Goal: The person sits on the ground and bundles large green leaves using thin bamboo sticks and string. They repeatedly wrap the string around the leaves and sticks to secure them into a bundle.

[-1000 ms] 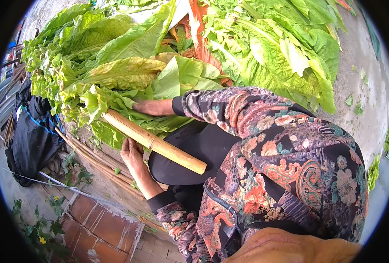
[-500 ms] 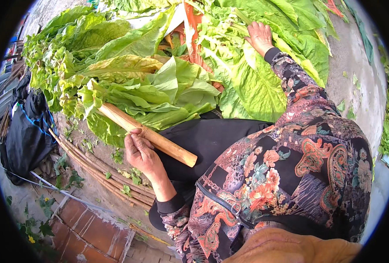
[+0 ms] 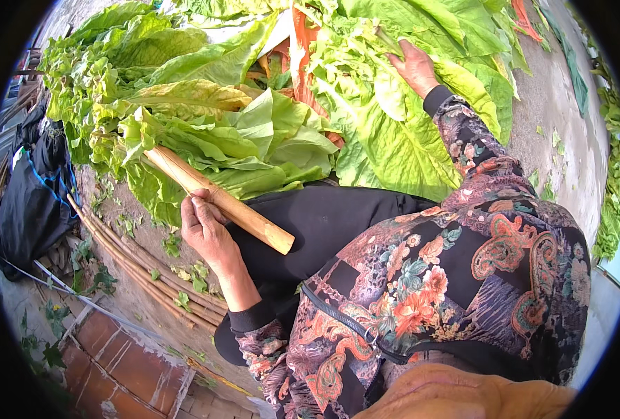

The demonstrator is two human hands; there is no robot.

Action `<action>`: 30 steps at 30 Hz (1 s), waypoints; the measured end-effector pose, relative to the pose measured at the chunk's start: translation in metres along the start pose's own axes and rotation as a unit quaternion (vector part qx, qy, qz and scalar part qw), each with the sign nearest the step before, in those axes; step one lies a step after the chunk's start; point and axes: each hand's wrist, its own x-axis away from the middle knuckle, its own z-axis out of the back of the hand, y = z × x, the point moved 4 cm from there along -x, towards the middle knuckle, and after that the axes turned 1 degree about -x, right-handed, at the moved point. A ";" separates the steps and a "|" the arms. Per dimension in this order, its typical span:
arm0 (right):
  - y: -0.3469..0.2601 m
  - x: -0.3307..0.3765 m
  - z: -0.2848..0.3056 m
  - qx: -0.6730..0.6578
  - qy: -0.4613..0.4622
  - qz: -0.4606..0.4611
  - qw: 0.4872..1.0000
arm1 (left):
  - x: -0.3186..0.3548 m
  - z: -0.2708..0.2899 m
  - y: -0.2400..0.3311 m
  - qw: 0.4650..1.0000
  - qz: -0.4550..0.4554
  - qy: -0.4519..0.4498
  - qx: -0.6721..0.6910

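My left hand (image 3: 208, 230) is closed round a smooth, pale bamboo pole (image 3: 233, 206) that slants over my left thigh. The pole's far end goes in under a thick bunch of large green leaves (image 3: 93, 105), looking like tobacco leaves, whose stem ends crowd together at the left. At the upper right, my right hand (image 3: 414, 68) reaches onto a second heap of broad green leaves (image 3: 386, 119). Its thumb and fingers close on a leaf stem (image 3: 388, 40) at the heap's stem ends; the fingertips are partly hidden.
Orange-red cloth (image 3: 301, 56) shows between the two heaps. Left of me lie several long thin poles (image 3: 142, 262) on the ground and a black bag (image 3: 34, 202) with blue cord. A reddish-brown panel (image 3: 125, 363) lies lower left. Green cloth (image 3: 568, 63) is at the far right.
My left hand and the pole have shifted slightly left and up in the picture, along with the surroundings. My right hand has turned a little, its fingers now nearer the stem ends.
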 end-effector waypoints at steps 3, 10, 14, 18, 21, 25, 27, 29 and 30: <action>-0.014 0.005 -0.032 0.113 -0.092 0.043 0.988 | -0.002 -0.005 -0.001 1.000 0.001 0.004 0.005; -0.058 0.007 -0.033 0.087 0.007 0.194 0.977 | -0.003 0.011 -0.017 1.000 -0.003 0.000 -0.012; -0.159 0.052 -0.034 -0.289 -0.280 0.135 0.905 | 0.001 0.027 -0.011 0.998 0.011 -0.025 -0.055; -0.265 0.059 -0.059 -0.191 -0.410 0.294 0.842 | -0.008 0.037 0.001 0.978 -0.045 -0.029 -0.200; -0.328 0.051 -0.067 -0.221 -0.383 0.391 0.807 | -0.008 0.059 0.013 0.966 -0.036 -0.027 -0.253; -0.359 0.031 -0.065 -0.473 -0.473 0.359 0.650 | -0.005 0.102 0.010 0.989 0.019 -0.036 -0.141; -0.355 0.035 -0.065 -0.443 -0.497 0.332 0.668 | -0.012 0.108 0.014 0.997 0.037 -0.026 -0.060; -0.368 0.034 -0.087 -0.513 -0.534 0.284 0.609 | -0.019 0.100 0.015 0.988 0.078 -0.102 -0.081; -0.382 0.027 -0.093 -0.529 -0.543 0.258 0.599 | -0.023 0.093 0.008 0.973 0.103 -0.161 -0.129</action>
